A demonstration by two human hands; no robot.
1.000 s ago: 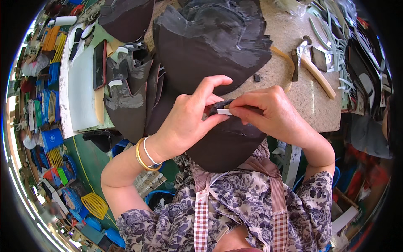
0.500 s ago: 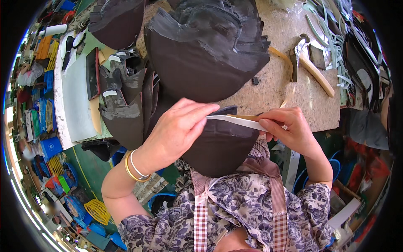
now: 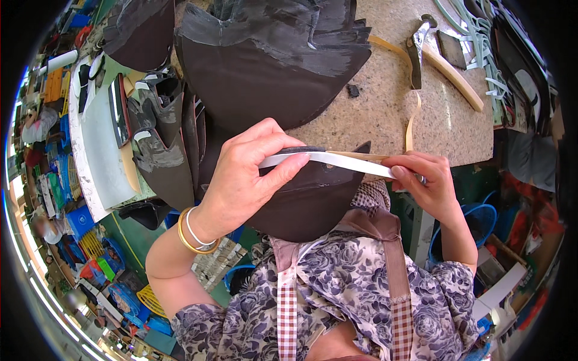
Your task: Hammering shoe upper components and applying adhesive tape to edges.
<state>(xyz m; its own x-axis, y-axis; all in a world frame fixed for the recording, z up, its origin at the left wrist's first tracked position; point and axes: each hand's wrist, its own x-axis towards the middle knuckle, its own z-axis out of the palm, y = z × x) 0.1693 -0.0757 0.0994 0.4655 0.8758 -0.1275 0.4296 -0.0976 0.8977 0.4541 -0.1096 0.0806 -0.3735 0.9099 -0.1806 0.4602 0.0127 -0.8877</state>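
Note:
A dark brown leather-like piece (image 3: 301,210) with a curved lower edge lies in front of me at the near table edge. Along its upper edge runs a narrow white strip (image 3: 355,165). My left hand (image 3: 244,171) pinches strip and edge together, thumb on the white face and fingers behind. At the other end, my right hand (image 3: 424,180) grips the strip between thumb and fingers, holding it stretched out. A thin tan strip (image 3: 411,129) shows behind the white one and trails up across the table; where it ends by my right hand is hidden.
A hammer (image 3: 448,75) rests on the speckled tabletop (image 3: 385,90), beside a small dark block (image 3: 451,49). Larger dark pieces (image 3: 265,78) lie beyond my hands, with more cut pieces (image 3: 162,144) at left. Pale cords (image 3: 481,48) are heaped at far right. A blue bin (image 3: 481,219) stands below.
My left hand has shifted left along the strip, its thumb now pressing the white face. More strip shows between my hands. My right hand has moved slightly right. The whole view has shifted somewhat.

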